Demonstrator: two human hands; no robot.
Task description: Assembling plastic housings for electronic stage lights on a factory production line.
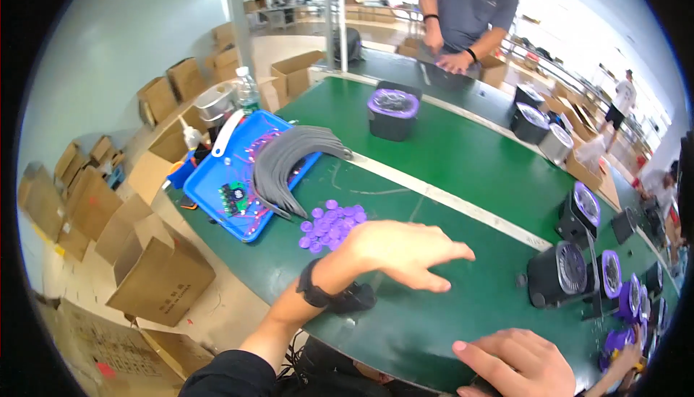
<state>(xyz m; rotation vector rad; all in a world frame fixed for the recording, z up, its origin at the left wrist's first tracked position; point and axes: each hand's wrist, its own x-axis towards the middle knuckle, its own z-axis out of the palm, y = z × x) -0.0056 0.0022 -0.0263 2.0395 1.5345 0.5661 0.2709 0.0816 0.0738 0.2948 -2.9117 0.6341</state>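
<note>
My left hand [401, 252] hovers flat over the green table [463, 158], fingers spread, holding nothing; a black band is on its wrist. Just left of it lies a pile of small purple round caps [331, 225]. My right hand [522, 363] rests at the table's near edge, fingers loosely apart, empty. To its right stand black round fan-like units [560, 274], some with purple rings [627, 297]. A small black object [354, 299] lies under my left wrist.
A blue tray [217, 180] with small wired parts and a stack of grey curved strips [289, 162] sits at left. A black box with a purple top [392, 113] stands mid-table. Another person [463, 14] works at the far end. Cardboard boxes [163, 274] line the floor at left.
</note>
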